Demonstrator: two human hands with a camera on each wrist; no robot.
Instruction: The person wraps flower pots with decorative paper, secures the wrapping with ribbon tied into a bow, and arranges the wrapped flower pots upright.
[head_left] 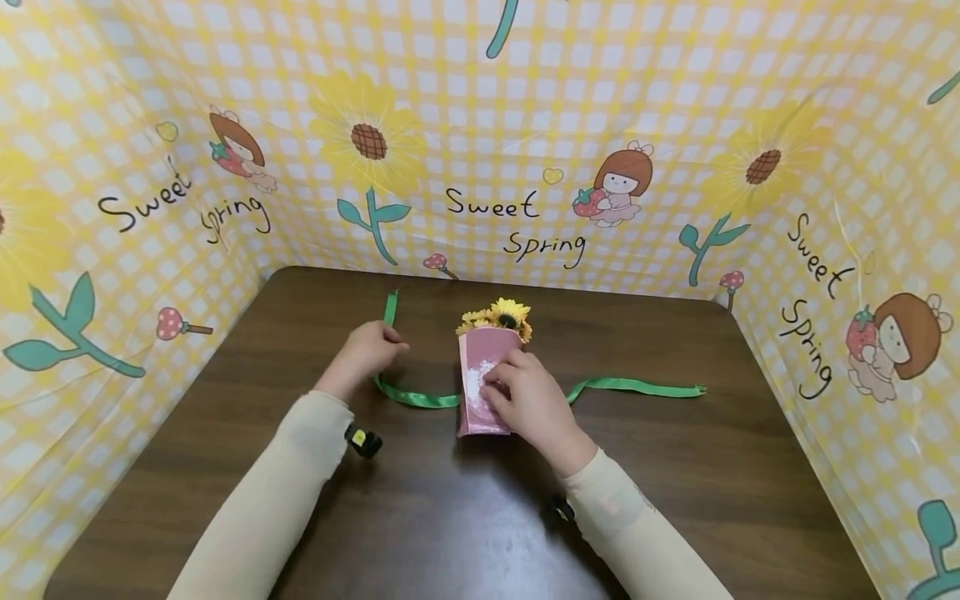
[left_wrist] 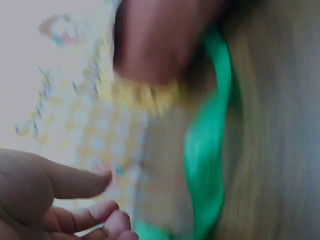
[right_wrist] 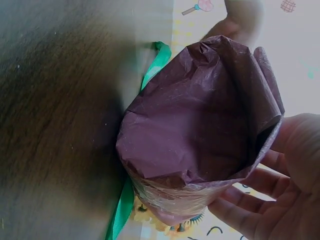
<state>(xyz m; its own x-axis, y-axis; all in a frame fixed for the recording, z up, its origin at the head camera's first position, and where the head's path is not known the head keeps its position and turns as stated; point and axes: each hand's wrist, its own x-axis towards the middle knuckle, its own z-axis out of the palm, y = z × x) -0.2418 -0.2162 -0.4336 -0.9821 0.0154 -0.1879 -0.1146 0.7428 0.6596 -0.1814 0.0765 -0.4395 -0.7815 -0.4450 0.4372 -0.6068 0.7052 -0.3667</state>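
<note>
A small bouquet of yellow flowers (head_left: 510, 315) lies on the table in pink wrapping paper (head_left: 480, 350). Its gathered lower end faces the right wrist view as a dark purple wrap (right_wrist: 190, 125). My right hand (head_left: 532, 404) rests on top of the wrap, fingertips touching it. A green ribbon (head_left: 423, 401) passes under the bouquet and comes out on both sides. Over the ribbon's left part is my left hand (head_left: 367, 352), fingers loosely bent. In the left wrist view, a gap shows between its thumb and fingers, with the blurred ribbon (left_wrist: 205, 160) beside them.
The dark wooden table (head_left: 420, 517) is enclosed on the back and sides by a yellow checked cloth (head_left: 480, 150) with printed flowers and figures. The ribbon's right end (head_left: 697, 390) lies on the tabletop. Black wrist cameras (head_left: 363, 442) are worn at both cuffs.
</note>
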